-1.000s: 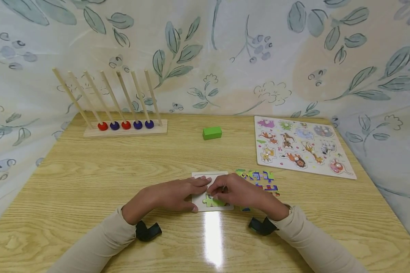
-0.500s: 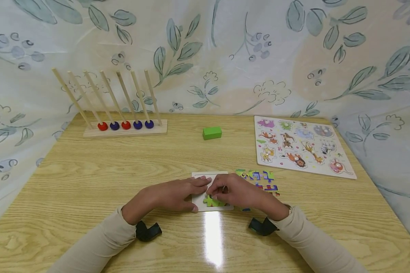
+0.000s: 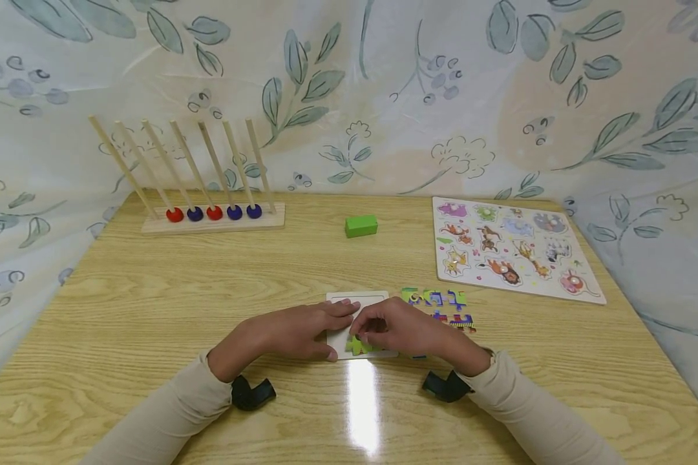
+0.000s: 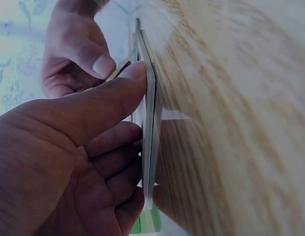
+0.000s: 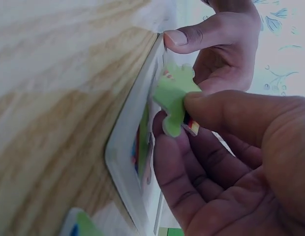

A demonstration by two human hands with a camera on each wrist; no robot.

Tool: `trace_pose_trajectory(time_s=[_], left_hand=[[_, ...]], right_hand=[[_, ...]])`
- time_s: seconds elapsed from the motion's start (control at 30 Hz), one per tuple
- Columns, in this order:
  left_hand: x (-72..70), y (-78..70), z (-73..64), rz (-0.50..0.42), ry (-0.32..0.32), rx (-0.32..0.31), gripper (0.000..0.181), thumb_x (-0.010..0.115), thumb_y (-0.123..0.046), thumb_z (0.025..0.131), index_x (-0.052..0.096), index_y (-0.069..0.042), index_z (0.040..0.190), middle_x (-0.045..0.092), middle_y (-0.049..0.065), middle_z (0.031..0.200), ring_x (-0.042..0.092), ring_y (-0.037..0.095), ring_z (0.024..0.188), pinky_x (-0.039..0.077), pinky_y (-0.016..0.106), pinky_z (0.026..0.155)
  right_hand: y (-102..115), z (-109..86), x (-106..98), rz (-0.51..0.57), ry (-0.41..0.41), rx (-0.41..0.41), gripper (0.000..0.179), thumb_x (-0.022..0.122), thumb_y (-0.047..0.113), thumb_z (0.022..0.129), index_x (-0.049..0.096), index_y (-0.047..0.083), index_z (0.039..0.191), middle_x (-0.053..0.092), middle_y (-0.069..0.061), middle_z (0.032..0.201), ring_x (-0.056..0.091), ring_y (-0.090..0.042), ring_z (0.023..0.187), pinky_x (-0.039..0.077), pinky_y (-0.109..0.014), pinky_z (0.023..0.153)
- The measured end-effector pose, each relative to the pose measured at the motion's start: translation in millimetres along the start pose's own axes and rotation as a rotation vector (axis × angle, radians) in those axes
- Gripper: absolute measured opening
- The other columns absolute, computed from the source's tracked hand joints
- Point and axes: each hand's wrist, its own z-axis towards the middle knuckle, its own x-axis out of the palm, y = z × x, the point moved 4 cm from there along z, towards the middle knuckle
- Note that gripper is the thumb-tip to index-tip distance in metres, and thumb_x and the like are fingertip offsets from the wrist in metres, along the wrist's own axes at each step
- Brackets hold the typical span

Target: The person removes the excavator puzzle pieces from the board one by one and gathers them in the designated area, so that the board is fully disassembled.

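My left hand (image 3: 302, 329) rests on the left side of a shallow white puzzle tray (image 3: 357, 294), its fingers stretched over the surface and the thumb at the near edge. Between thumb and fingers, my right hand (image 3: 410, 326) pinches a green jigsaw piece (image 5: 176, 101) with a bit of red, yellow and black. In the right wrist view the piece is tilted, close over the tray, and another colourful piece (image 5: 142, 140) lies inside the tray's rim. The right hand covers the tray's right part in the head view.
Several loose jigsaw pieces (image 3: 456, 299) lie to the right of the tray, partly behind the right hand. An animal peg puzzle board (image 3: 477, 278) lies at the back right. Farther back are a green block (image 3: 361, 226) and a rod stand (image 3: 221, 224) with red and blue beads.
The green jigsaw piece has turned and shifted slightly in my right fingers. The left hand stays in place on the tray.
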Motion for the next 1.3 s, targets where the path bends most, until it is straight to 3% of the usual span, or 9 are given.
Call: trace_pose_trajectory(time_s=[0.53, 1.13, 1.3], left_hand=[[-2.3, -2.3, -1.0, -0.014, 0.001, 0.001, 0.068, 0.068, -0.025, 0.093, 0.036, -0.003, 0.149, 0.019, 0.002, 0.160, 0.015, 0.019, 0.146, 0.024, 0.039, 0.114], [-1.0, -0.8, -0.8, 0.014, -0.001, 0.051, 0.064, 0.067, -0.022, 0.094, 0.039, 0.000, 0.147, 0.020, 0.006, 0.160, 0.016, 0.021, 0.146, 0.024, 0.038, 0.114], [-1.3, -1.3, -1.0, 0.014, -0.003, 0.056, 0.065, 0.067, -0.022, 0.094, 0.038, 0.000, 0.148, 0.020, 0.006, 0.160, 0.016, 0.021, 0.146, 0.023, 0.037, 0.114]], right_hand=[[0, -10.9, -14, 0.047, -0.051, 0.108, 0.013, 0.064, 0.005, 0.094, 0.072, 0.007, 0.103, 0.069, 0.004, 0.096, 0.062, -0.010, 0.082, 0.052, -0.027, 0.071], [-12, -38.7, -35, 0.004, -0.108, 0.144, 0.014, 0.063, 0.004, 0.094, 0.072, 0.005, 0.104, 0.069, 0.001, 0.099, 0.062, -0.012, 0.081, 0.053, -0.028, 0.070], [-13, -46.6, -38, 0.011, -0.115, 0.153, 0.012, 0.063, 0.005, 0.094, 0.071, 0.004, 0.104, 0.068, 0.001, 0.094, 0.060, -0.012, 0.074, 0.052, -0.027, 0.065]])
